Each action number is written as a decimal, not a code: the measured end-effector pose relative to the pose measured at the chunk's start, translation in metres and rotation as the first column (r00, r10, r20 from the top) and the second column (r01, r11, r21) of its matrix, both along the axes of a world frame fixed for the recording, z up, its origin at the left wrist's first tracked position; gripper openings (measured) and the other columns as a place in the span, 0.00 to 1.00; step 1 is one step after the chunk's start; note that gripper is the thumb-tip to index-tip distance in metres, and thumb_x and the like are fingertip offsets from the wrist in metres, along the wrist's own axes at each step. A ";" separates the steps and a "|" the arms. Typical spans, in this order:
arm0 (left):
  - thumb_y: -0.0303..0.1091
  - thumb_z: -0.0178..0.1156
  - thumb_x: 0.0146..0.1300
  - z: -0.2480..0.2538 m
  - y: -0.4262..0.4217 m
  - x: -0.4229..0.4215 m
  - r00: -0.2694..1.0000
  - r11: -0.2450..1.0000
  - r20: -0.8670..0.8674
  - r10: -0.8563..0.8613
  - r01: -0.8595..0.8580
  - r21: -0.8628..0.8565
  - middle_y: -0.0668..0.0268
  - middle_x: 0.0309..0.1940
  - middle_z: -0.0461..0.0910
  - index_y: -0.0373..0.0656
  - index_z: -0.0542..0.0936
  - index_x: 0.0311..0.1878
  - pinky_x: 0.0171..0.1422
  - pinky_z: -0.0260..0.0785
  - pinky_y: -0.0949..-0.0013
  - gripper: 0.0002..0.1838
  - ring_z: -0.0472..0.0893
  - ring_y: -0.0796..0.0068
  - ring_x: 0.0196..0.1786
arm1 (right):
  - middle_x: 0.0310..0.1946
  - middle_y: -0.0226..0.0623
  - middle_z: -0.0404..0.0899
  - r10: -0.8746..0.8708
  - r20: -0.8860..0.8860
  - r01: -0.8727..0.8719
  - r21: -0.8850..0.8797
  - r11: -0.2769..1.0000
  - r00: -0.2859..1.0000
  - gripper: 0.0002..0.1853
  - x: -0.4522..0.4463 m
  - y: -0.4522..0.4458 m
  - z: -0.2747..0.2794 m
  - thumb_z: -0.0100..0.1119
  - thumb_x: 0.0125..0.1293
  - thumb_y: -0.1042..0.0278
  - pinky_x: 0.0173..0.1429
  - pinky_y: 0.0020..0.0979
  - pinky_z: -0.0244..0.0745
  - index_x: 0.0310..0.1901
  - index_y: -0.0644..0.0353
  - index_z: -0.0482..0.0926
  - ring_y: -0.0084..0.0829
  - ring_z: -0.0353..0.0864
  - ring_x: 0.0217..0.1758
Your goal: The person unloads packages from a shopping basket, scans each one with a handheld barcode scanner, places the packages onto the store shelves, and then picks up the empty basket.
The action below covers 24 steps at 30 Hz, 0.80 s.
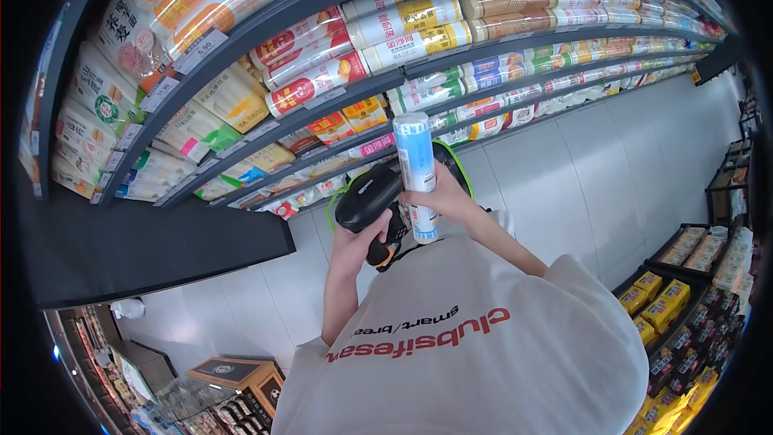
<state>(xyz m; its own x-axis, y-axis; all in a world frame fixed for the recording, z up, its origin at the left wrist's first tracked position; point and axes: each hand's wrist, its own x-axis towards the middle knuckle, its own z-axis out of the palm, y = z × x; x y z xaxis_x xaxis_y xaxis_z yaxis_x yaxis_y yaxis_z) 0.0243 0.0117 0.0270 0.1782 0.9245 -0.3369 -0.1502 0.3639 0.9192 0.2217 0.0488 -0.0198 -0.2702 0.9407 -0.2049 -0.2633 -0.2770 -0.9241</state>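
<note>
In my right hand (439, 193) is a long blue-and-white cylindrical pack (415, 157), held nearly upright in front of my chest. It looks like a roll of dried noodles, and my fingers wrap round its lower half. My left hand (364, 235) grips a black, rounded device (370, 193) with a small pale logo on top. A dark handle end with an orange band (379, 254) shows just below that hand; how it joins the device is hidden. Behind both hands, a bright green edge (465, 173) of some dark item is partly visible.
Dark shelves (322, 97) curve across the front, stacked with noodle packs (407, 24) and bags (229, 97). A black ledge (161, 250) juts out at left. At lower right stand racks with yellow packs (664, 302). A wooden-framed stand (233, 370) sits lower left on the tiled floor (555, 185).
</note>
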 end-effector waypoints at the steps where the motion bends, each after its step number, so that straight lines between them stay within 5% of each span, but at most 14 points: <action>1: 0.26 0.67 0.63 -0.002 0.000 -0.001 1.000 1.000 0.016 -0.014 0.014 0.004 0.71 0.25 0.76 0.38 0.80 0.43 0.30 0.65 0.76 0.08 0.73 0.82 0.25 | 0.40 0.32 0.82 0.007 0.019 -0.007 0.005 1.000 1.000 0.26 0.002 -0.001 0.005 0.74 0.53 0.74 0.51 0.30 0.78 0.52 0.60 0.71 0.24 0.82 0.45; 8: 0.28 0.68 0.63 0.003 0.006 0.001 0.999 0.997 -0.011 -0.045 0.046 0.057 0.71 0.27 0.78 0.38 0.81 0.45 0.30 0.65 0.76 0.10 0.74 0.83 0.26 | 0.51 0.32 0.81 0.065 0.004 -0.065 0.099 0.993 0.998 0.34 0.006 0.004 -0.018 0.75 0.53 0.74 0.56 0.32 0.77 0.62 0.58 0.72 0.24 0.80 0.52; 9: 0.30 0.69 0.62 -0.008 0.007 -0.004 0.995 0.996 -0.040 -0.088 0.089 0.029 0.72 0.27 0.78 0.39 0.81 0.45 0.30 0.65 0.75 0.11 0.74 0.84 0.26 | 0.41 0.32 0.83 0.021 0.015 -0.023 0.136 0.990 1.000 0.29 0.006 0.003 -0.012 0.75 0.53 0.75 0.50 0.29 0.78 0.56 0.59 0.73 0.24 0.82 0.45; 12: 0.29 0.69 0.61 0.004 0.010 0.007 0.998 0.998 -0.025 -0.055 0.056 0.031 0.71 0.30 0.80 0.38 0.81 0.47 0.32 0.67 0.75 0.12 0.75 0.83 0.27 | 0.45 0.33 0.83 0.023 0.113 -0.041 0.155 0.987 0.993 0.31 0.017 0.013 -0.012 0.75 0.53 0.69 0.55 0.30 0.76 0.59 0.60 0.73 0.23 0.81 0.48; 13: 0.28 0.69 0.61 -0.003 0.011 0.007 0.999 0.998 -0.009 -0.038 0.039 0.042 0.69 0.31 0.80 0.38 0.80 0.48 0.33 0.67 0.75 0.13 0.75 0.82 0.27 | 0.48 0.35 0.82 0.096 0.144 -0.106 0.059 0.993 0.985 0.34 0.030 0.017 0.018 0.77 0.53 0.64 0.58 0.31 0.75 0.61 0.61 0.72 0.25 0.80 0.52; 18: 0.27 0.71 0.60 -0.010 0.015 0.000 0.999 0.998 -0.045 0.008 -0.005 0.061 0.70 0.30 0.80 0.37 0.79 0.48 0.31 0.68 0.75 0.15 0.76 0.82 0.26 | 0.54 0.40 0.80 -0.035 0.540 -0.162 0.314 0.936 0.841 0.39 0.099 0.065 0.128 0.78 0.54 0.54 0.62 0.33 0.73 0.65 0.62 0.72 0.31 0.79 0.57; 22: 0.25 0.70 0.59 -0.018 0.011 -0.007 0.999 0.997 -0.018 0.051 -0.050 0.057 0.69 0.31 0.80 0.37 0.78 0.50 0.31 0.69 0.74 0.17 0.76 0.82 0.26 | 0.42 0.40 0.83 -0.429 0.514 -0.209 0.787 0.580 0.743 0.35 0.153 0.098 0.272 0.80 0.49 0.52 0.54 0.35 0.76 0.54 0.62 0.76 0.30 0.83 0.47; 24: 0.28 0.70 0.60 -0.010 0.006 -0.007 0.994 0.994 0.015 0.107 -0.108 0.033 0.71 0.28 0.80 0.39 0.80 0.48 0.29 0.68 0.75 0.14 0.75 0.83 0.25 | 0.38 0.42 0.84 -0.770 0.367 -0.237 0.930 0.282 0.522 0.34 0.167 0.107 0.348 0.81 0.46 0.48 0.50 0.34 0.78 0.50 0.61 0.78 0.35 0.86 0.43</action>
